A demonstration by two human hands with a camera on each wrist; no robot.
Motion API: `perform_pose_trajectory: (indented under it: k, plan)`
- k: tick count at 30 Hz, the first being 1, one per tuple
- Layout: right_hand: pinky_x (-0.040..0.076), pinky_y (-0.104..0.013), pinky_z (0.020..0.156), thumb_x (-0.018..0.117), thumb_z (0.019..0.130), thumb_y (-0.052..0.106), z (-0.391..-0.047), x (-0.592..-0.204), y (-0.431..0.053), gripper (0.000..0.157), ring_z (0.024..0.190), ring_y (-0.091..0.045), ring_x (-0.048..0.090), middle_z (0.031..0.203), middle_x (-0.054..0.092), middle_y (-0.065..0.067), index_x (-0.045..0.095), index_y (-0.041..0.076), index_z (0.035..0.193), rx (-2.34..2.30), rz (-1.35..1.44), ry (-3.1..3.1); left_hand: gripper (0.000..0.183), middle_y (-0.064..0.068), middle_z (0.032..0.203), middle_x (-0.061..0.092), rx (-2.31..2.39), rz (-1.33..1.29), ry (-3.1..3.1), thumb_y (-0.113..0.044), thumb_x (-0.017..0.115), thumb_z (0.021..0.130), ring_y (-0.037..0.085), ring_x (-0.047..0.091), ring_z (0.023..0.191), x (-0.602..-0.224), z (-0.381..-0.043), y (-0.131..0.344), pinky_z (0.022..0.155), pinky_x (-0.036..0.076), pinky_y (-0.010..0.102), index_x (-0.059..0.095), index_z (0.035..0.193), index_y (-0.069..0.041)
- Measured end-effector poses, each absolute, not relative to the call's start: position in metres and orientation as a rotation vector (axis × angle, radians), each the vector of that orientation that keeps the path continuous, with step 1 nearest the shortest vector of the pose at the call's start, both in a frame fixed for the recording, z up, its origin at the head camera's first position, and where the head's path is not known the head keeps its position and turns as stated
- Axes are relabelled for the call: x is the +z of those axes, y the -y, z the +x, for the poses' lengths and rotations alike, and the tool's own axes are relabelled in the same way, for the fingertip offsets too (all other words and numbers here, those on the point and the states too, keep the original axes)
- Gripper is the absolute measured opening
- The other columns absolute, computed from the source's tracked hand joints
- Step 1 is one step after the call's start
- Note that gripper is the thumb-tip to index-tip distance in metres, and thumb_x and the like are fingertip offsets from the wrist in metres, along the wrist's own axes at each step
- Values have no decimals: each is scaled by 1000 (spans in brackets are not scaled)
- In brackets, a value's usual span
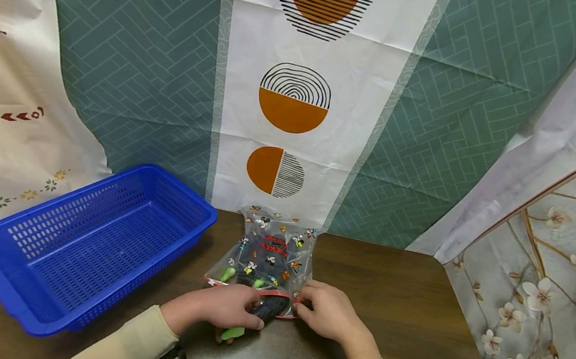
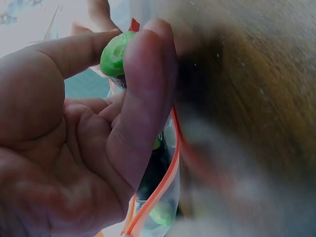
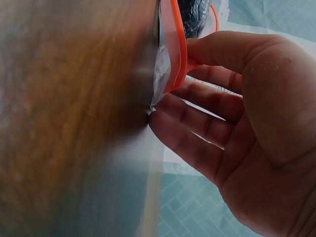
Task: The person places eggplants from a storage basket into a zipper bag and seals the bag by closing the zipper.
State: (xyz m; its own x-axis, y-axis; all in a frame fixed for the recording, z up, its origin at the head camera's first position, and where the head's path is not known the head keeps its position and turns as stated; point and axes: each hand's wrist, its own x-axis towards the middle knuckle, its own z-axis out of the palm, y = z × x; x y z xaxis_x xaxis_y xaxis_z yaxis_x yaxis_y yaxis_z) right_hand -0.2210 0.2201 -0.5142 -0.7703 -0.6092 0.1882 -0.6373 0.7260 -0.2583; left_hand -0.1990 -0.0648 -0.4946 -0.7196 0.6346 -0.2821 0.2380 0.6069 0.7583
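Observation:
A clear zip bag (image 1: 272, 245) with cartoon prints and a red zip edge lies on the table, its mouth toward me. Inside it show dark shapes with light-green ends (image 1: 228, 274). My left hand (image 1: 230, 306) grips a dark, wrinkled, eggplant-like piece (image 1: 271, 307) by its green-ended part, with its far end at the bag's mouth. In the left wrist view its green tip (image 2: 114, 55) sits between thumb and fingers. My right hand (image 1: 332, 311) pinches the bag's right edge; the right wrist view shows the thumb against the red zip strip (image 3: 177, 49).
A blue perforated plastic basket (image 1: 104, 251) stands on the left of the brown wooden table (image 1: 388, 294). Behind the table hangs a green and white patterned cloth (image 1: 307, 52). Floral cloth (image 1: 543, 304) hangs along the right side.

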Motion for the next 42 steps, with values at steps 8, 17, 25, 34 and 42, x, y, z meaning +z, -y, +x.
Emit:
perform_pose_trajectory:
  k: [8,17,25,34,42]
  plan:
    - [55,-34,68,81,98,21,-221,-514,-221,14,74,-5,58,88,60,14,74,25,88,474,1016,2837,18,16,63,68,1123,573,-2170,-26,74,107,28,72,49,-497,-195,62,43,58,43,64,105,-11]
    - [54,-33,67,81,98,21,-222,-514,-221,14,74,-5,57,88,63,10,73,26,87,473,1019,2835,47,14,61,72,1048,498,-2240,-44,67,112,26,71,46,-500,-193,60,42,58,43,66,85,-6]
    - [54,-32,66,81,98,21,-220,-511,-221,16,73,-4,57,88,63,11,73,26,86,472,1009,2839,51,7,53,65,1001,534,-2329,-51,66,111,17,58,38,-502,-194,61,41,49,35,65,80,-10]
    - [54,-33,67,82,98,21,-220,-510,-221,15,74,-5,59,88,64,11,73,25,87,460,1011,2836,35,9,56,62,1083,549,-2272,-32,71,110,16,49,39,-497,-189,64,42,45,34,68,88,-5]
    - [54,-32,67,82,99,22,-221,-512,-222,16,74,-4,59,87,61,14,74,26,86,465,1016,2835,10,5,64,65,1085,621,-2222,-8,68,99,11,52,42,-491,-186,68,38,39,25,60,92,-8]
